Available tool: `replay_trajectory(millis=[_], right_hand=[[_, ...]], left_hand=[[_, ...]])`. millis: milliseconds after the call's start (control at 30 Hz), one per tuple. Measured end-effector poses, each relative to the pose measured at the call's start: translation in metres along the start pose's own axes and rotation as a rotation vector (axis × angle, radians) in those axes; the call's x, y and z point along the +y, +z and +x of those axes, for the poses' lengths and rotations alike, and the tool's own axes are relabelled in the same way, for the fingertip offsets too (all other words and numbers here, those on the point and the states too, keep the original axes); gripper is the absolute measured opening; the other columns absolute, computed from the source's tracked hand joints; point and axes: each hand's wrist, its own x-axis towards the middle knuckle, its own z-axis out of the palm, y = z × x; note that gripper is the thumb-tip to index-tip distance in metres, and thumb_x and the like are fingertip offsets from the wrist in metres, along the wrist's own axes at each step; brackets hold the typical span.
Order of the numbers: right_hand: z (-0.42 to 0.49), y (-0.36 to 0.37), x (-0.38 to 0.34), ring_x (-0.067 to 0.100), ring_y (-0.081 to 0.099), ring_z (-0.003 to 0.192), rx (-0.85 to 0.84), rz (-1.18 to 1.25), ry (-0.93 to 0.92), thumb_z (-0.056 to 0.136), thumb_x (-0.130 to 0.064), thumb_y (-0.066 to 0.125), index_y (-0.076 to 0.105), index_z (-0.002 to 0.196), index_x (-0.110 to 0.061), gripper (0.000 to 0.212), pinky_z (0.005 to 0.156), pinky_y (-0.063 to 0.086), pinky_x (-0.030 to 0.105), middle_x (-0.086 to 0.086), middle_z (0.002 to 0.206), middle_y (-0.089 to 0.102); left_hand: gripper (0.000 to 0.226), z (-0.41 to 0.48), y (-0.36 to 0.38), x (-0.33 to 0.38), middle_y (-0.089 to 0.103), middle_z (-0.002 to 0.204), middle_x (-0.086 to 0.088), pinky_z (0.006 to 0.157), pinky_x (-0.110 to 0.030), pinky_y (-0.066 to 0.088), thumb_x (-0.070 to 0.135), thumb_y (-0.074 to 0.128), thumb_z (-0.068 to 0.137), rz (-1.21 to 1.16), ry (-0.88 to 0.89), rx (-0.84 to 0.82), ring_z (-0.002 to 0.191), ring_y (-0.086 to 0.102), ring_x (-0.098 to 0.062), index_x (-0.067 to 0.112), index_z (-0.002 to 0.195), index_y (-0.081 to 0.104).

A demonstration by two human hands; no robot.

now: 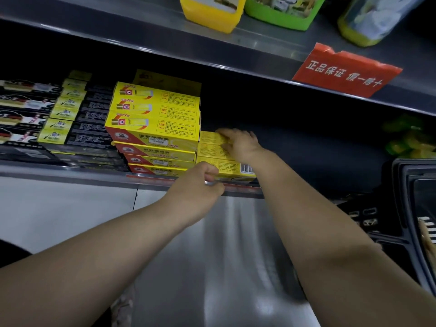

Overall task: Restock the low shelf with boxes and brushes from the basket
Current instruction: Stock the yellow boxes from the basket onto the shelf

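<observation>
A short pile of yellow boxes (213,151) lies on the low shelf (70,172), right of a taller stack of yellow and red boxes (153,128). My right hand (240,143) rests on the top box of the short pile, fingers bent over its far edge. My left hand (200,185) grips the front left corner of the bottom box with curled fingers. The dark basket (405,204) stands at the right edge, and a brush (428,228) shows inside it.
Black and yellow boxes (70,119) and brush packs (21,114) fill the shelf's left part. The shelf right of the pile is dark and bare. Above runs another shelf with yellow and green bottles (212,10) and a red sign (344,72).
</observation>
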Motion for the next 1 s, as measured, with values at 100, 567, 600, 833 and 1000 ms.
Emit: replay_trajectory(millis=[100,567,600,833,1000], right_hand=[[0.002,0.012,0.006,0.028,0.027,0.138,-0.023,0.067,-0.017,0.099,-0.028,0.037,0.032,0.144,-0.033,0.045,0.115,0.007,0.046,0.004,0.151,0.032],[-0.048,-0.021,0.021,0.028,0.058,0.104,0.135,0.635,0.525,0.091,-0.002,0.046,0.049,0.124,0.004,0.034,0.074,0.044,0.028,0.019,0.125,0.057],[-0.053,-0.037,0.021,0.028,0.058,0.107,0.117,0.599,0.495,0.091,-0.002,0.047,0.05,0.125,0.005,0.035,0.078,0.046,0.029,0.019,0.126,0.057],[-0.161,-0.14,0.055,0.016,0.058,0.092,0.12,0.547,0.242,0.088,-0.011,0.061,0.065,0.11,-0.011,0.023,0.073,0.041,0.018,0.005,0.103,0.066],[-0.261,-0.142,0.109,0.006,0.058,0.075,0.359,0.768,0.206,0.087,-0.007,0.061,0.064,0.085,-0.022,0.015,0.071,0.045,0.011,-0.002,0.082,0.065]], left_hand=[[0.032,0.001,0.004,0.003,0.053,0.111,0.01,0.057,-0.004,0.037,0.022,0.054,0.091,0.02,0.009,-0.013,0.086,0.052,-0.003,0.023,0.122,0.052],[0.028,-0.001,0.042,0.056,0.056,0.101,0.008,0.072,-0.022,0.044,0.015,0.054,0.087,0.02,0.099,-0.021,0.092,0.056,-0.012,0.018,0.115,0.055],[0.028,-0.002,0.044,0.06,0.056,0.098,0.009,0.074,-0.024,0.044,0.015,0.054,0.087,0.027,0.107,-0.011,0.092,0.057,-0.013,0.017,0.116,0.055],[0.016,-0.023,0.075,0.105,0.054,0.079,0.012,0.075,-0.025,0.047,0.011,0.057,0.086,0.034,0.35,-0.061,0.071,0.054,-0.007,0.018,0.101,0.055],[0.026,-0.047,0.117,0.127,0.056,0.104,0.007,0.092,-0.021,0.039,0.024,0.06,0.087,0.326,0.687,-0.125,0.102,0.053,-0.009,0.02,0.113,0.056]])
